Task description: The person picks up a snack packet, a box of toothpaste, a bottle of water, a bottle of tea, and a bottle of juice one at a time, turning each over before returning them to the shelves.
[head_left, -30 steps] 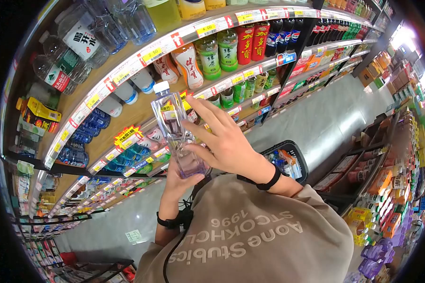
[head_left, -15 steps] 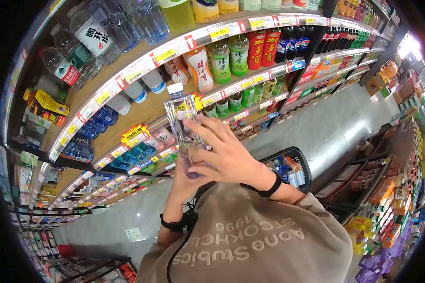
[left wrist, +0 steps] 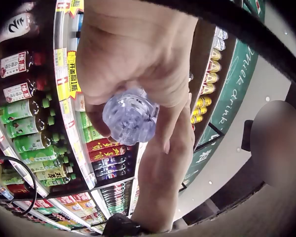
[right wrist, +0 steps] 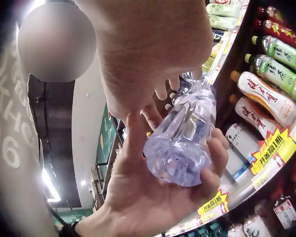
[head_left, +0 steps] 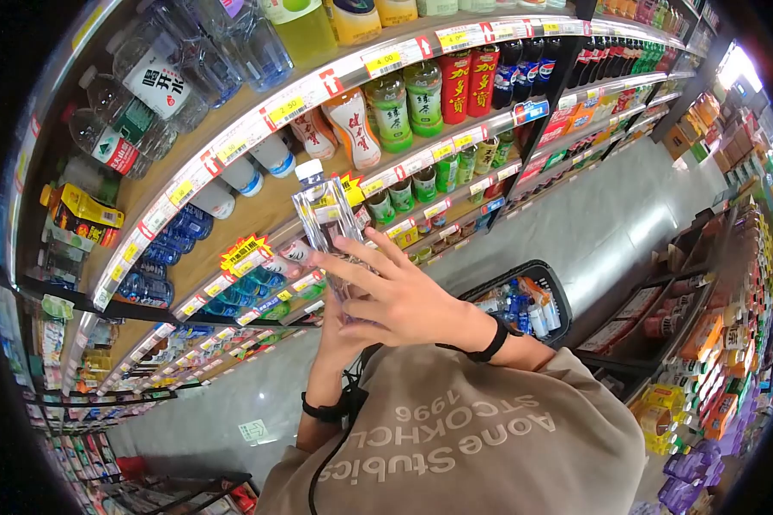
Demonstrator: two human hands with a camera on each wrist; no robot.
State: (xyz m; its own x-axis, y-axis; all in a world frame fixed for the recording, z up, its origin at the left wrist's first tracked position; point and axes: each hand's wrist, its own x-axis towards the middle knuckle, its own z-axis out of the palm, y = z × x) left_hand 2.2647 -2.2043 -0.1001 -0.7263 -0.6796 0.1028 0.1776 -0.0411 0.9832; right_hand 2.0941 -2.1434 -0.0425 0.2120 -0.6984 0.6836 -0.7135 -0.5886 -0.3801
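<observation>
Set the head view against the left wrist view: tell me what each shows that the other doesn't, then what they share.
Only the head view shows the bottle's white cap and the black basket with goods in it.

Only the left wrist view shows the underside of the bottle and the green wall with white "Milk drink" lettering.

Both show the clear bottle, the left hand holding it, the right hand, and shelved drinks, including red ones with yellow lettering.

Wood-look upper shelf (head_left: 222, 117), clear water bottles (head_left: 159, 81) on it, lower shelf (head_left: 247, 218) with orange-and-white Jianlibao bottles (head_left: 352, 129), green tea bottles (head_left: 424, 99), red Jiaduobao bottles (head_left: 483, 79), Pepsi bottles (head_left: 526, 69), glossy gray floor (head_left: 575, 202), black shopping basket (head_left: 561, 300) on it, arrow marking (head_left: 252, 431).
</observation>
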